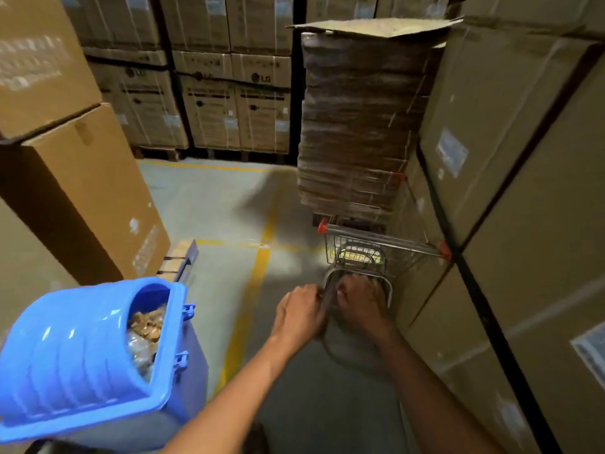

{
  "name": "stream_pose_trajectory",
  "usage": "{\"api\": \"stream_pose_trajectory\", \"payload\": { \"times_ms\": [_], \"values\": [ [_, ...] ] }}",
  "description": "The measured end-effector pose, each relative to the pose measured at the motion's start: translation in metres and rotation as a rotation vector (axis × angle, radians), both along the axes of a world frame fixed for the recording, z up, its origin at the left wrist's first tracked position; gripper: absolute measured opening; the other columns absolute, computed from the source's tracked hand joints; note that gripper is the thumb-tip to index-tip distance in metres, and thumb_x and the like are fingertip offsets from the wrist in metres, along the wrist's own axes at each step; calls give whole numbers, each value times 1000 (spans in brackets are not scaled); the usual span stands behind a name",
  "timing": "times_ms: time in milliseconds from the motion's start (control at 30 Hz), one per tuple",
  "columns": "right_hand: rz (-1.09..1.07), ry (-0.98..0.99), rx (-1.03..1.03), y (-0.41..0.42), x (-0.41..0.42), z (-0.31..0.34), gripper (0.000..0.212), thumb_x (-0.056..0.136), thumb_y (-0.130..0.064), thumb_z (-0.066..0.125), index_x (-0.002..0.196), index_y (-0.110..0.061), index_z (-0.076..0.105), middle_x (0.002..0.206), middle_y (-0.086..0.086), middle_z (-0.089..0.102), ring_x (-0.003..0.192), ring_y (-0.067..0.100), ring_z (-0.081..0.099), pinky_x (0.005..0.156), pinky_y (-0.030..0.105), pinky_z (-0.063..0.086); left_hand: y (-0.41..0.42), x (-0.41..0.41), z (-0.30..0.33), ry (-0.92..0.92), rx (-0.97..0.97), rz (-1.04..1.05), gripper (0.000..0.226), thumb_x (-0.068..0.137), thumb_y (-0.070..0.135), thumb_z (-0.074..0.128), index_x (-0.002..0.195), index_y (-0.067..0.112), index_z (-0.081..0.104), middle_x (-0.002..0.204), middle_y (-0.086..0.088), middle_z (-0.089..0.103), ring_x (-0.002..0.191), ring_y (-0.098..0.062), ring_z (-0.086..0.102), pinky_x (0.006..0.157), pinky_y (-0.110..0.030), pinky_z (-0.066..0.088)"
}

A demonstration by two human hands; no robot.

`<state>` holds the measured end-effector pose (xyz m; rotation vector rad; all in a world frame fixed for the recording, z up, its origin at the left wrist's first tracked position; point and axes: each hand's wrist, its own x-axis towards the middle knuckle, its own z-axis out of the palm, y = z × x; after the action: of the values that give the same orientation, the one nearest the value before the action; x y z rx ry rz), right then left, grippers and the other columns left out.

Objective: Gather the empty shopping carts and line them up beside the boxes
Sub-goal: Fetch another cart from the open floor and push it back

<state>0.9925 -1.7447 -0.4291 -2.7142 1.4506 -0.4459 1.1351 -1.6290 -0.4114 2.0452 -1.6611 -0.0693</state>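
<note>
boxes (510, 165) stacked tall along the right wall | blue bin (82, 352) stood lid-open at lower left | shopping cart (379, 247) sat against the boxes, by a stack of flattened cardboard (357, 126) | left hand (299, 314) and right hand (361, 301) both gripped a blurred wire part at the cart's near end

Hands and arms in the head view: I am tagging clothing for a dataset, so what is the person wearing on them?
Nothing shows on them. The left hand and right hand are bare, with no gloves. Both forearms are uncovered up to the bottom edge of the picture: no sleeve, watch or wristband is visible. Rings cannot be told through the blur.
</note>
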Motion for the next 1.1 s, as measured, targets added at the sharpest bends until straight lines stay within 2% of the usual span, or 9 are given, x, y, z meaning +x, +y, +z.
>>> {"api": "stream_pose_trajectory", "payload": {
  "times_ms": [333,467,567,600,700,767,833,967,1100],
  "values": [
    [-343,-78,131,-150,52,-9,10,91,-28,60,100,-25,63,107,0,63,103,23,60,91,42,46,-238,99,-9,8,66,-321,20,90,38,61,105,25,58,96,1,70,89,-26,68,72,-42,55],
    [-440,-25,194,-202,55,-17,34,93,-26,65,126,-21,58,128,2,57,118,23,56,103,41,43,-310,98,-19,-159,75,-473,41,79,33,77,116,24,62,106,1,69,97,-20,66,90,-40,44],
    [-506,40,232,-248,52,-31,56,87,-22,72,139,-21,51,137,2,54,125,21,52,106,39,44,-353,88,-20,-222,219,-504,53,56,41,93,103,25,73,92,7,72,80,-10,71,74,-39,58],
    [-515,61,248,-263,51,-35,61,85,-22,74,141,-20,49,139,4,53,128,23,51,109,40,42,-367,85,-26,-258,243,-494,57,57,44,92,106,24,74,96,6,74,80,-10,71,71,-39,60],
    [-549,158,357,-300,42,-53,70,80,-33,82,141,-22,48,144,5,50,135,26,46,116,42,35,-406,81,-54,-264,351,-596,57,86,35,74,136,15,55,127,-8,64,109,-25,65,90,-45,54],
    [-580,206,421,-318,34,-68,76,73,-40,87,138,-25,51,143,4,49,135,26,44,116,44,34,-425,80,-72,-262,414,-667,44,93,31,65,132,14,55,124,-11,64,108,-30,65,91,-44,55],
    [-622,232,448,-335,27,-78,70,69,-43,88,130,-28,57,135,2,53,127,25,49,111,44,39,-439,82,-87,-243,468,-725,30,95,35,60,120,18,60,113,-8,69,99,-27,68,91,-42,56],
    [-664,357,547,-346,25,-70,29,76,-41,79,100,-27,70,98,-1,65,98,21,62,97,41,46,-454,88,-112,-159,553,-775,27,98,46,55,110,22,62,103,-4,67,93,-23,66,81,-38,56],
    [-695,456,560,-347,35,-61,23,78,-42,76,93,-25,72,89,-1,66,90,20,61,94,39,45,-457,93,-108,-92,587,-834,28,98,45,53,108,22,64,97,-4,68,87,-23,67,78,-36,55]
  ]
}}
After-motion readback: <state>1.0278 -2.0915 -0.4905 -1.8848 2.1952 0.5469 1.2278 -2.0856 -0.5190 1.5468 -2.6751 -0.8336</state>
